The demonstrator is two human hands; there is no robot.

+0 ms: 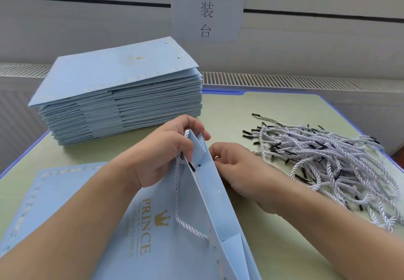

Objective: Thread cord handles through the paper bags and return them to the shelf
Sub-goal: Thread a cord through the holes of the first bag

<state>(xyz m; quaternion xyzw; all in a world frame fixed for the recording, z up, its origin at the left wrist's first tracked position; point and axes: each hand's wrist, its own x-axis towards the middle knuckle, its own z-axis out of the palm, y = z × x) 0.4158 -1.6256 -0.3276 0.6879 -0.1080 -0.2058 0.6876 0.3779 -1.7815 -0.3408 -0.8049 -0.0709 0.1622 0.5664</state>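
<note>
A light blue paper bag (pixel 209 196) printed "PRINCE" stands partly opened on its side in front of me. A white twisted cord handle (pixel 178 201) loops across its near face, one end running in near the bottom fold. My left hand (pixel 161 155) grips the bag's top edge together with the cord, whose black tip sits at a punched hole. My right hand (pixel 236 166) is curled against the far side of the bag's wall by the holes; what its fingertips pinch is hidden behind the paper.
A tall stack of flat blue bags (pixel 122 98) stands at the back left of the green table (pixel 273 247). A loose pile of white cords with black tips (pixel 323 161) lies to the right. Another flat bag (pixel 56 194) lies under my left forearm. A paper sign (pixel 207 6) hangs on the wall.
</note>
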